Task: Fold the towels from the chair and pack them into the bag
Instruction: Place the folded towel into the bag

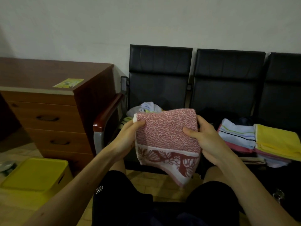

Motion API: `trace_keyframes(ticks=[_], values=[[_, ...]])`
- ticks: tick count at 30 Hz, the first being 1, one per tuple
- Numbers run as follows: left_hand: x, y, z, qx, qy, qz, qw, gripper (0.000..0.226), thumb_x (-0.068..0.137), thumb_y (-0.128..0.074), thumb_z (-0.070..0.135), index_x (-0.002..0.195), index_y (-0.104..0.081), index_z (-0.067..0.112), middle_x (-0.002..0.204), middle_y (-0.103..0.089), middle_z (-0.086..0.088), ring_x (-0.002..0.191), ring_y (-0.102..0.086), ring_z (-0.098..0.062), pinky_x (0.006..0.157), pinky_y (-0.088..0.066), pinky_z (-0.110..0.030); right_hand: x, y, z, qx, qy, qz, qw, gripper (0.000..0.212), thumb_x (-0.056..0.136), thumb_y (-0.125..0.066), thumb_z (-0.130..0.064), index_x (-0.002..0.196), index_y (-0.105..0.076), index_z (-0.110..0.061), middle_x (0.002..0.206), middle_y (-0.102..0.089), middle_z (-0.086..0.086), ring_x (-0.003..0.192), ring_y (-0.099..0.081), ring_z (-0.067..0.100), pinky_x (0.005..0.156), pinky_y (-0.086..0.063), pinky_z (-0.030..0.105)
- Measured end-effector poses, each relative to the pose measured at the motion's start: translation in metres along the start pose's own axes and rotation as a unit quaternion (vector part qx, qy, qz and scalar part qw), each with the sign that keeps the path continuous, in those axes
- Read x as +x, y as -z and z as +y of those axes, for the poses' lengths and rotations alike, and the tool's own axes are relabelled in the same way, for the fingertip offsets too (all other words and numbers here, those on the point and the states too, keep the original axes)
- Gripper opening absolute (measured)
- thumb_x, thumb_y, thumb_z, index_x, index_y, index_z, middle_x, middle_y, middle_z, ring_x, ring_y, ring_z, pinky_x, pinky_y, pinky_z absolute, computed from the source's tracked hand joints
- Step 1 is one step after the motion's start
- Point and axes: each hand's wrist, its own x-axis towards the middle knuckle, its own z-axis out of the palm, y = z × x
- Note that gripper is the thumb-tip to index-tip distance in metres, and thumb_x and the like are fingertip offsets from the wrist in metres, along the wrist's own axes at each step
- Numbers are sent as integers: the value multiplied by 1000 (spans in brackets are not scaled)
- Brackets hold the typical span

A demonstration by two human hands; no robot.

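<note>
Both the left hand (128, 136) and right hand (206, 141) clamp their fingers on the folded pink towel (167, 139), folded stack (259, 141) at three o'clock.

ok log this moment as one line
stage: folding | left hand: grips pink towel left edge | right hand: grips right edge | folded towels: stacked at right | loose pile: behind pink towel

Setting: office or waiting area. Evidence: row of black padded seats (160, 82) joined side by side, wooden armrest (107, 111) at the end, backs against a plain pale wall (146, 18); reddish-brown wooden desk (40, 72) with a stack of handled drawers (47, 118); yellow printed card (68, 83) on the desk corner; tiled floor (146, 176); yellow lidded plastic box (35, 173) beside the desk.
</note>
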Motion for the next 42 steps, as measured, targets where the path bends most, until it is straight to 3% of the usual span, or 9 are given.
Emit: trace_keyframes(ticks=[6, 9, 12, 16, 22, 28, 30, 32, 42], values=[[3, 1, -2, 43, 4, 14, 999, 25, 104, -47, 25, 122, -64, 18, 114, -73, -6, 105, -70, -22, 93, -56, -40, 5, 4, 14, -119, -28, 49, 991, 41, 93, -67, -23, 131, -51, -27, 112, -69, 0, 92, -71, 14, 68, -56, 25], [12, 6, 0, -1, 91, 58, 994, 33, 100, -56, 26, 123, -63, 5, 113, -72, -15, 103, -70, -31, 88, -57, -42, 9, 4, 10, -36, -120, 67, 990, 43, 87, -73, -26, 125, -53, -18, 107, -67, 5, 87, -68, 18, 63, -52, 31], [15, 10, 6, -65, 157, 81, 982, 37, 95, -63, 27, 122, -65, 1, 113, -71, -19, 99, -69, -32, 79, -56, -38, 13, 1, 1, 28, -115, 40, 992, 38, 84, -74, -18, 119, -58, -18, 105, -70, 6, 80, -70, 16, 64, -53, 30], [20, 23, 15, -37, 83, 51, 995, 49, 84, -75, 26, 127, -60, 11, 115, -68, -14, 96, -71, -26, 74, -58, -38, 15, -3, -16, -64, -41, -21, 997, 41, 79, -78, -8, 115, -64, -21, 111, -71, 6, 96, -71, 18, 76, -58, 31], [20, 39, 31, 98, 13, -63, 993, 51, 76, -74, 6, 117, -59, 34, 120, -63, -7, 97, -73, -22, 72, -61, -32, 19, -10, -31, -227, 35, -35, 973, 65, 74, -82, -5, 133, -57, -13, 97, -75, -5, 92, -72, 7, 81, -59, 29], [36, 52, 30, 303, -40, -35, 952, 64, 74, -81, 7, 131, -60, 24, 115, -68, -1, 99, -70, -17, 85, -60, -38, 25, -16, -36, -327, 87, -42, 940, 56, 77, -81, -8, 129, -61, -12, 99, -75, -8, 91, -72, 6, 86, -59, 31], [39, 51, 27, 344, -60, -19, 937, 60, 75, -82, 10, 129, -62, 22, 107, -69, 5, 90, -70, -9, 74, -60, -25, 26, -15, -34, -365, 96, -49, 925, 44, 78, -81, -11, 120, -67, -14, 92, -76, -7, 84, -72, 2, 81, -57, 23], [41, 49, 24, 376, -86, -5, 923, 54, 75, -83, 13, 125, -64, 22, 100, -68, 11, 83, -69, -4, 64, -55, -13, 28, -14, -31, -398, 96, -44, 911, 41, 78, -81, -15, 117, -68, -14, 89, -76, -7, 83, -71, 1, 81, -55, 20], [40, 35, 20, 457, -143, 47, 877, 16, 75, -85, 26, 81, -72, 30, 81, -69, 12, 76, -67, -2, 57, -48, -10, 33, -3, -14, -463, 76, 32, 883, 25, 80, -80, -30, 103, -74, -21, 101, -74, -5, 95, -68, 10, 86, -56, 35]])
